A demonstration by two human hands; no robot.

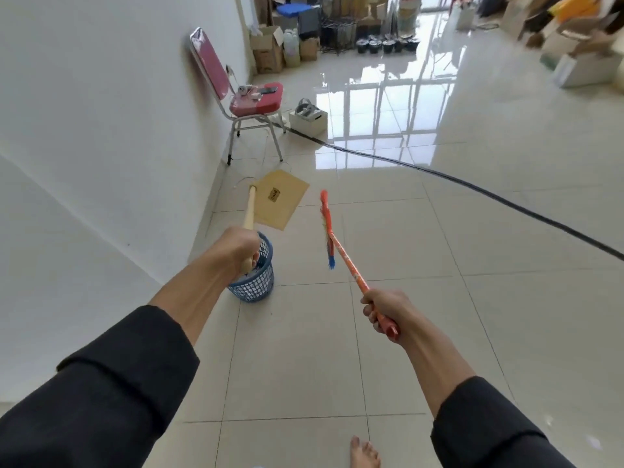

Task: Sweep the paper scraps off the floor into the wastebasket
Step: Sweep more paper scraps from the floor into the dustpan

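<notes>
Gripping a dustpan (280,202) handle, the left hand (238,248) hovered over the wastebasket (258,282); the right hand (385,314) clutched a raised broom (341,251) beside it. Tipping off-centre risked spilling scraps.

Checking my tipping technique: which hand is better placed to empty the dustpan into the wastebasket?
Left. The left hand grips the dustpan handle right above the blue wastebasket; the right hand holds the broom off to the side.

Open tile floor (388,332) ahead and right; wall (84,146) close left; wastebasket (258,282), chair (250,103), black cable (472,187) obstruct.
</notes>
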